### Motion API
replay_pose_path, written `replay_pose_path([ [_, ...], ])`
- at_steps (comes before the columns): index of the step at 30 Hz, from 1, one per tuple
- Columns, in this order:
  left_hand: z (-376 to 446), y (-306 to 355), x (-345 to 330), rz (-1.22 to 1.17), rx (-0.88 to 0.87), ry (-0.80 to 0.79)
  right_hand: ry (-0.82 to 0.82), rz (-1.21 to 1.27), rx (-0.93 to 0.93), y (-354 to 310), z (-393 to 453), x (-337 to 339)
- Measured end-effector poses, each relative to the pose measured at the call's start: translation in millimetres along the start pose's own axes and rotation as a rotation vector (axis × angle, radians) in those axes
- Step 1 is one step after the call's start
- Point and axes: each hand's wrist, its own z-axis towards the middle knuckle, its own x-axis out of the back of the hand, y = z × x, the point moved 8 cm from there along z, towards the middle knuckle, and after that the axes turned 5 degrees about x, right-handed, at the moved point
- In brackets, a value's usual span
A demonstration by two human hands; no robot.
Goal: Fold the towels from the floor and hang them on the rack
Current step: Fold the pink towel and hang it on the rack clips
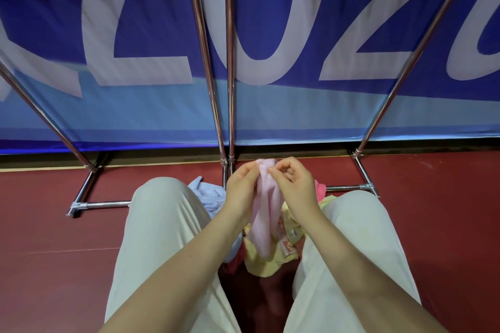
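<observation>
Here, head view: both hands pinch the top edge of a pink towel, left hand and right hand close together. It hangs limp between the knees, over a heap of towels on the floor. Judged light, soft, unlikely to slip; best gripped at corners. The rack stands just beyond.
</observation>
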Motion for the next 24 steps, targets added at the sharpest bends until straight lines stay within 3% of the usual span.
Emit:
replay_pose_path([
  [13,2,-7,-17,-0.01,-0.068,-0.108,0.177,0.109,-0.106,18,5,12],
  [16,4,-14,-20,-0.01,-0.057,-0.154,0.14,0.081,-0.11,18,5,11],
  [24,6,-11,-11,-0.052,0.019,-0.067,-0.005,0.086,-0.123,16,3,1],
])
